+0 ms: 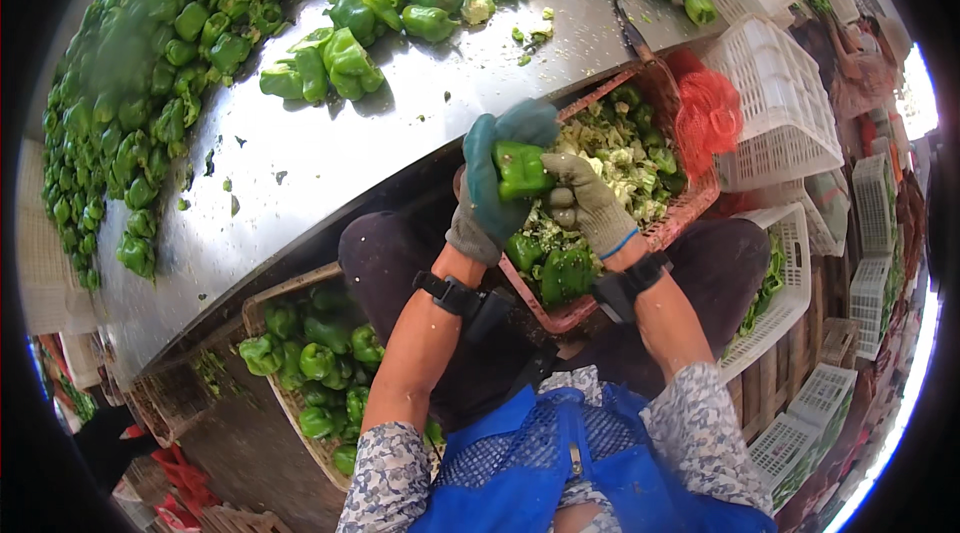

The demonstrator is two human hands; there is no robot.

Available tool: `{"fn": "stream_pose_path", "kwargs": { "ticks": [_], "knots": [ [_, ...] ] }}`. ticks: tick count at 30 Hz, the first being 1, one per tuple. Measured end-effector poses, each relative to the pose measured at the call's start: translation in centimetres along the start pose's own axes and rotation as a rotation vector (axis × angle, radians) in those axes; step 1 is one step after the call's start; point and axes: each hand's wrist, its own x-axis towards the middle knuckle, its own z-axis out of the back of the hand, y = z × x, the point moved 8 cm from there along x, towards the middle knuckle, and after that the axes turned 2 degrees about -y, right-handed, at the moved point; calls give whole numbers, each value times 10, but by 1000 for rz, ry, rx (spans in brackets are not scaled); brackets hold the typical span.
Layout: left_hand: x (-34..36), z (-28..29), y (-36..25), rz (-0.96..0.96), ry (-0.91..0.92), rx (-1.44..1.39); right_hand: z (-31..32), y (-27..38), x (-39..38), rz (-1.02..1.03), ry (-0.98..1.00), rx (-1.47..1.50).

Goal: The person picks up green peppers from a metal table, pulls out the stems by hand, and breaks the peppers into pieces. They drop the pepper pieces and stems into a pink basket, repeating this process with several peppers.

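A green bell pepper [522, 171] is held over the pink crate [692, 201] between my knees. My left hand [484, 178], in a teal glove over a grey knit one, wraps around its left side. On the pepper's right side, my right hand [594, 205] in a grey knit glove touches it with thumb and forefinger, the other fingers curled in. Their inner side is hidden. Below my hands the crate holds pale pepper cores [625, 158] and several green peppers [568, 275].
A metal table [300, 163] ahead carries heaps of peppers [150, 113] and a knife [630, 31] near its edge. To my left stands a crate of whole peppers [318, 361]. White crates [785, 98] and red netting [708, 113] are on the right.
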Motion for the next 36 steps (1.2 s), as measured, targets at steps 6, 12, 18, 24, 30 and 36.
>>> {"fn": "stream_pose_path", "kwargs": {
  "ticks": [6, 12, 18, 24, 30, 36],
  "knots": [
    [3, 62, 42, 150, -137, -205, -14, 31, -15, 284, 70, -141],
    [-16, 23, 11, -204, 27, 269, -43, 25, -41, 425, -45, -630],
    [-3, 21, 24, 119, -123, -291, -19, 36, -42, 492, -218, -554],
    [-8, 8, 8, 9, -33, -10, -36, 40, -41, 501, -273, -1028],
    [-9, -5, 2, -86, 19, 352, -36, 43, -33, 572, -271, -1085],
    [-11, -1, 15, 6, -22, 81, -44, 36, -36, 582, -25, -868]
  ]
}}
